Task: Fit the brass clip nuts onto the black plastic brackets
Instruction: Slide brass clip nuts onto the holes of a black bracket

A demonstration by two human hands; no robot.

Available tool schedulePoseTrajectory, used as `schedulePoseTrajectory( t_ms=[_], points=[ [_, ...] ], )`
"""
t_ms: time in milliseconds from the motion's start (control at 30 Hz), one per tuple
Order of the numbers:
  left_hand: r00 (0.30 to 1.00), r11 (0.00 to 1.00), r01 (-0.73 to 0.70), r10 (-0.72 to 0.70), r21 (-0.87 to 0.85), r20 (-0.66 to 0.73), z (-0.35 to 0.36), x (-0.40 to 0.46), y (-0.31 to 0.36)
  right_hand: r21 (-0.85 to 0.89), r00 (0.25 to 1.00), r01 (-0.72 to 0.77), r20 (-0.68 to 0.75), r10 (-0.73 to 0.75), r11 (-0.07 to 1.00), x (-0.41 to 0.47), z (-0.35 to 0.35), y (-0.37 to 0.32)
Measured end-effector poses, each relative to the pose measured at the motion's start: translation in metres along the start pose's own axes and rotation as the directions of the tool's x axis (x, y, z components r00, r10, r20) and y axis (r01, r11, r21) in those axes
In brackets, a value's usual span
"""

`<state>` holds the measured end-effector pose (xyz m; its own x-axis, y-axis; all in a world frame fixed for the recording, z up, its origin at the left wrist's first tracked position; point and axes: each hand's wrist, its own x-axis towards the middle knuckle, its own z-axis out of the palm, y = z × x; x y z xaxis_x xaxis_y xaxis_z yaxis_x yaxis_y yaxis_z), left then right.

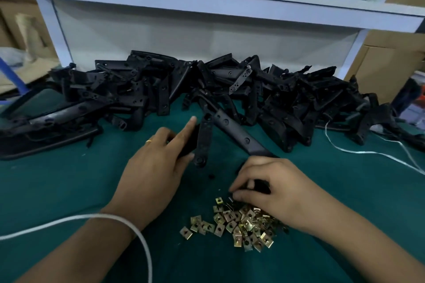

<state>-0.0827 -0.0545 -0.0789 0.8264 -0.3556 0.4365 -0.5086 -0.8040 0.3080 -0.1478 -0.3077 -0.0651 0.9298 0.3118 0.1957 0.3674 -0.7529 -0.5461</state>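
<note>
left hand (158, 163) grips black bracket (203, 138) at bench middle, forefinger straight along it. right hand (271, 188) curls fingertips over brass clip nut pile (241, 225) near front edge; pinch on a nut unclear. step: picking nut. next: slide nut onto bracket end.

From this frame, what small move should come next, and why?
Probably lift one brass clip nut toward the black bracket. The right hand has its fingertips curled at the far edge of the nut pile, while the left hand grips the bracket.
</note>
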Motion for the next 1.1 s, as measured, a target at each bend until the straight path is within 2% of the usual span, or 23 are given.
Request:
schedulePoseTrajectory(
  t_ms=[167,233,300,433,533,667,767,900,1033,1100],
  points=[
    [0.999,1.000,0.025,-0.025,0.019,0.042,0.003,0.000,-0.002,-0.042,0.998,-0.033,0.056,0.035,0.999,0.001,-0.004,-0.004],
    [0.998,1.000,0.014,-0.015,0.025,0.056,0.003,-0.001,-0.001,0.012,0.998,-0.032,0.046,0.032,0.999,0.000,-0.001,-0.005],
    [0.998,1.000,0.005,-0.006,0.014,0.060,0.003,-0.001,-0.002,0.106,0.998,-0.066,-0.009,0.067,0.992,0.000,0.002,-0.004],
    [0.999,1.000,-0.007,0.009,-0.025,0.054,0.002,-0.002,-0.002,0.264,0.953,-0.153,-0.217,0.213,0.952,0.005,0.003,0.007],
    [0.999,0.999,-0.015,0.016,-0.039,0.043,0.001,-0.002,-0.002,0.387,0.914,-0.136,-0.307,0.266,0.912,0.008,0.002,0.015],
    [0.998,0.997,-0.040,0.043,-0.061,0.041,-0.001,-0.003,0.000,0.468,0.873,-0.077,-0.394,0.286,0.880,0.009,-0.001,0.020],
    [0.994,0.994,-0.092,0.095,-0.059,0.057,-0.003,-0.005,0.002,0.663,0.875,0.029,-0.379,0.302,0.748,0.010,0.000,0.016],
    [0.988,0.992,-0.128,0.126,0.020,0.085,-0.003,-0.006,0.006,0.831,0.893,0.066,-0.296,0.339,0.552,0.010,0.005,0.014],
    [0.990,0.989,-0.132,0.129,0.060,0.062,-0.007,-0.006,0.010,0.928,0.893,0.105,-0.246,0.377,0.358,0.012,0.007,0.008],
    [0.988,0.989,-0.135,0.131,0.058,0.077,-0.008,-0.006,0.012,0.940,0.888,0.111,-0.239,0.392,0.322,0.012,0.008,0.006]
  ],
)
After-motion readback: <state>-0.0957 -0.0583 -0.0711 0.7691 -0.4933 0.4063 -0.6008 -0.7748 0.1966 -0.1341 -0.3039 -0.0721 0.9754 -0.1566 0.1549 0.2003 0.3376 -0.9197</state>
